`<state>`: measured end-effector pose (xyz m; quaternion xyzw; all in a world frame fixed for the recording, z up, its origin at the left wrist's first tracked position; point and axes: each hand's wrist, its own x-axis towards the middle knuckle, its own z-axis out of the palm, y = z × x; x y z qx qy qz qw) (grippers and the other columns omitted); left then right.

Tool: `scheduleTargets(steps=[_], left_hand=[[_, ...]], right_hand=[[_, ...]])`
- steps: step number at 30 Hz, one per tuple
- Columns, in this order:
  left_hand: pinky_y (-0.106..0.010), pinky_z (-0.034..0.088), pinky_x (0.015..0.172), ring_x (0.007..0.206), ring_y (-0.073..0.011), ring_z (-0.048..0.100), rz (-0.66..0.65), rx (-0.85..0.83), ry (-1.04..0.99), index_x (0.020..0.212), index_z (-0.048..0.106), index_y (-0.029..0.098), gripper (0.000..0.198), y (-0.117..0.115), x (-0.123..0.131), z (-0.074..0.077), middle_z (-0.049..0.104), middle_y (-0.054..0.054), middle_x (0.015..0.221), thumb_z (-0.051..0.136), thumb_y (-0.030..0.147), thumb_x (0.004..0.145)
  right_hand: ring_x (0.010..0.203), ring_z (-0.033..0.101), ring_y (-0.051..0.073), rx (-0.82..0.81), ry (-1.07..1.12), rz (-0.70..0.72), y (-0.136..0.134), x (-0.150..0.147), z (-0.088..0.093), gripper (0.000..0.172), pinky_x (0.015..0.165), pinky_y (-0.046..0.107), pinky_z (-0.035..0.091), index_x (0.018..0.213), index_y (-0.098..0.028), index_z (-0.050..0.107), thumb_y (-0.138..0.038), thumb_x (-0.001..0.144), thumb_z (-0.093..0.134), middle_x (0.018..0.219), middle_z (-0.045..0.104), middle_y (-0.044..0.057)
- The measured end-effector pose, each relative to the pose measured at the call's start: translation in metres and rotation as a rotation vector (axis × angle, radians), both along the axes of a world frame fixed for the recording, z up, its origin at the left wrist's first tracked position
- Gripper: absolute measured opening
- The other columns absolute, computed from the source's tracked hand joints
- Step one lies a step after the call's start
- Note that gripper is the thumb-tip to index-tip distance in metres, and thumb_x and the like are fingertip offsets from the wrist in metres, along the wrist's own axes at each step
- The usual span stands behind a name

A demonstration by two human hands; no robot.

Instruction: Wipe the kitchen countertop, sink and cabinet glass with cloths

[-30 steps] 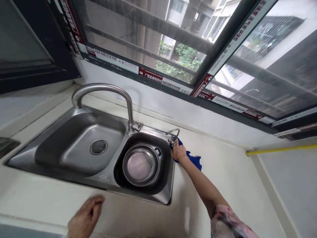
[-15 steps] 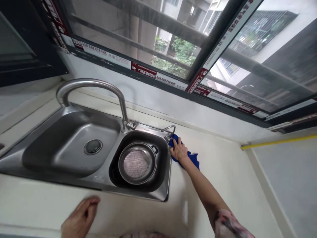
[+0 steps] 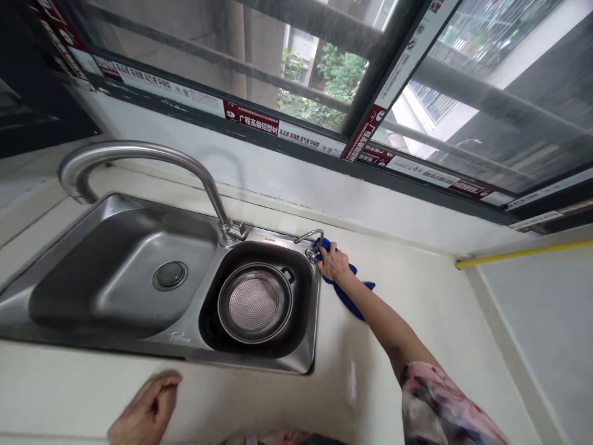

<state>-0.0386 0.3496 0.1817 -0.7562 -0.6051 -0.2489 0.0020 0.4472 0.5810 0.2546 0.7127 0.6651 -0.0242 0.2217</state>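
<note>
A blue cloth [image 3: 351, 301] lies bunched on the counter at the right end of the sink, beside a small curved tap [image 3: 313, 252]. My right hand [image 3: 333, 263] grips part of the cloth against the base of this tap, its fingers bent. The rest of the cloth trails out under my wrist. Near the counter's front edge, left of centre, my left hand [image 3: 147, 408] is curled closed, with nothing visible in it and touching nothing in the sink.
A round metal pan [image 3: 254, 303] with a perforated-looking base sits in the right basin. The left basin [image 3: 134, 278] has a drain. A large curved faucet [image 3: 152, 151] arches behind. Windows and a yellow pipe [image 3: 523, 252] border the counter.
My right hand's fingers have bent more around the cloth by the small tap, and the trailing cloth has changed shape. The view has shifted slightly. My left hand stays closed.
</note>
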Motion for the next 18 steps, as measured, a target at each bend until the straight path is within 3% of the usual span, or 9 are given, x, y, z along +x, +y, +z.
scheduleTargets(steps=[9, 18], left_hand=[[-0.021, 0.051, 0.071, 0.076, -0.009, 0.073, 0.023, -0.021, -0.083, 0.095, 0.065, 0.026, 0.022, 0.0, 0.006, 0.006, 0.076, 0.006, 0.09, 0.044, 0.029, 0.099], [-0.02, 0.051, 0.075, 0.078, -0.0089, 0.073, 0.027, -0.023, -0.14, 0.096, 0.066, 0.025, 0.023, -0.003, 0.006, 0.004, 0.076, 0.006, 0.092, 0.044, 0.031, 0.1]], right_hand=[[0.104, 0.07, 0.032, -0.047, -0.02, 0.003, 0.002, -0.016, 0.003, 0.052, 0.084, 0.044, 0.057, 0.146, -0.008, 0.044, -0.034, 0.102, 0.036, 0.125, 0.058, 0.029], [0.11, 0.069, 0.031, -0.041, -0.008, 0.024, 0.003, -0.014, -0.002, 0.06, 0.089, 0.039, 0.055, 0.152, -0.003, 0.037, -0.034, 0.101, 0.041, 0.121, 0.065, 0.029]])
